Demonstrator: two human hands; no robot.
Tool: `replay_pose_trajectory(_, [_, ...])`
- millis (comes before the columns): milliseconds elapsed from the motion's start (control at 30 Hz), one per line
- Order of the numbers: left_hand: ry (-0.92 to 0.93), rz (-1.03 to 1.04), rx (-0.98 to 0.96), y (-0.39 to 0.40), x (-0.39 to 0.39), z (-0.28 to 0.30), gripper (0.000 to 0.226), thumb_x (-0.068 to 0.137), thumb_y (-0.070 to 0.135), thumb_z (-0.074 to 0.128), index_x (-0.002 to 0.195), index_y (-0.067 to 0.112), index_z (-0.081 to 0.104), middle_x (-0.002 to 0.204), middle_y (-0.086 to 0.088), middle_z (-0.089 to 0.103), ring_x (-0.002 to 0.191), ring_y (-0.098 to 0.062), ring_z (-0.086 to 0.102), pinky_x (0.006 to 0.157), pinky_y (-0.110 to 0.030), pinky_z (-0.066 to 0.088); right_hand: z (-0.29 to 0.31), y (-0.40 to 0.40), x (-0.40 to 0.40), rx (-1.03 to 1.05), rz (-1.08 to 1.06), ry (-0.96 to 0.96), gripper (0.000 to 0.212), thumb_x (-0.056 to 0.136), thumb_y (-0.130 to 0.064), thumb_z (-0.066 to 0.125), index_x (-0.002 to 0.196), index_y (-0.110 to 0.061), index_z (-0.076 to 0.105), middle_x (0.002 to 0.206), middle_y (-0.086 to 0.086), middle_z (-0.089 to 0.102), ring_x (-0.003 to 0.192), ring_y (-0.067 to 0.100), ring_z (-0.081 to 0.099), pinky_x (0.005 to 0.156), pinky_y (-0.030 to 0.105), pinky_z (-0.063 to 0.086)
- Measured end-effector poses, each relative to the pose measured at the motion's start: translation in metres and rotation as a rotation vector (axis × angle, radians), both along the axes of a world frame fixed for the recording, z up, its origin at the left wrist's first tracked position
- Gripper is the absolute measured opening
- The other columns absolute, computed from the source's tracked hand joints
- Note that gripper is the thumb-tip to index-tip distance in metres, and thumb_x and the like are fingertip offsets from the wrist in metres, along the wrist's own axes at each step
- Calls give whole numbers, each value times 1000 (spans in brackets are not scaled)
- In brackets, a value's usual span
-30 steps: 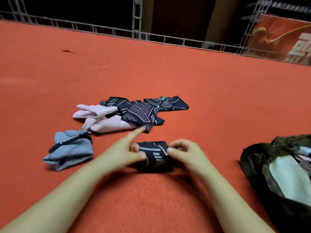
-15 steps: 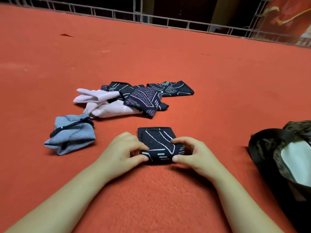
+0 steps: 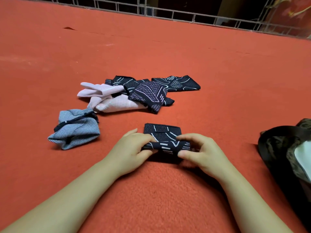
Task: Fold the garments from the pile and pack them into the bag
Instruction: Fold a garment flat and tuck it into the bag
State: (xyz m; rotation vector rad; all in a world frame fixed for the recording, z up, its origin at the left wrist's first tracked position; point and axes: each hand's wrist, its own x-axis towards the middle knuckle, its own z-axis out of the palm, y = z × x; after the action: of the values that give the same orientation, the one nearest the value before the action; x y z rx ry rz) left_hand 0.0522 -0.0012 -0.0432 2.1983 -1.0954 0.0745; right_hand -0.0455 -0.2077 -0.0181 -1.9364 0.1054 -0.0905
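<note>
1. Head view: a dark patterned garment (image 3: 162, 132) lies on the red carpet (image 3: 218, 81) just in front of the person, its near edge lifted and rolled over.
2. The left hand (image 3: 133, 148) pinches that rolled edge at its left end, fingers curled over the cloth.
3. The right hand (image 3: 200, 150) grips the right end the same way, thumb underneath (both hands hold the one fold between them).
4. The pile (image 3: 134, 95) sits farther out on the carpet: pale pink pieces overlapped by dark patterned ones.
5. A blue striped garment (image 3: 75, 130) lies apart from the pile, to its near left.
6. The bag (image 3: 276, 145), dark and open with something white inside, rests at the right edge, well apart from the hands.
7. A metal railing (image 3: 185, 14) borders the far side of the carpet.
</note>
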Motion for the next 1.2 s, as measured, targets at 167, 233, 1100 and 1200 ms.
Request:
replay_pose_trajectory(167, [200, 27, -129, 0, -3, 1, 18, 74, 54, 44, 78, 38, 52, 78, 27, 61, 77, 8, 55, 74, -19, 39, 3, -5, -3, -327, 67, -134, 7, 82, -29, 68, 81, -33, 61, 92, -10, 55, 85, -3, 54, 75, 9, 41])
replay_pose_trajectory(233, [246, 61, -197, 0, -4, 1, 23, 73, 56, 43, 79, 36, 53, 80, 26, 61, 75, 5, 56, 71, -20, 42, 1, 0, -3, -300, 47, -175, 8, 86, -37, 54, 84, -31, 57, 89, -19, 60, 86, -3, 55, 77, 11, 41])
replay_pose_trajectory(1100, [948, 116, -485, -31, -39, 25, 28, 79, 14, 68, 104, 6, 60, 98, -11, 70, 90, -24, 65, 80, -35, 50, -4, 21, -8, -61, -359, 75, 28, 91, -40, 55, 107, -18, 49, 106, 1, 60, 103, 22, 59, 92, 40, 45])
replay_pose_trajectory(1200, [994, 50, -582, -58, -60, 44, 35, 79, 18, 69, 109, 4, 57, 104, -16, 68, 90, -25, 65, 80, -39, 52, 19, 10, -32, 26, -447, 0, 38, 91, -39, 56, 121, -22, 40, 113, 0, 58, 104, 17, 59, 96, 39, 46])
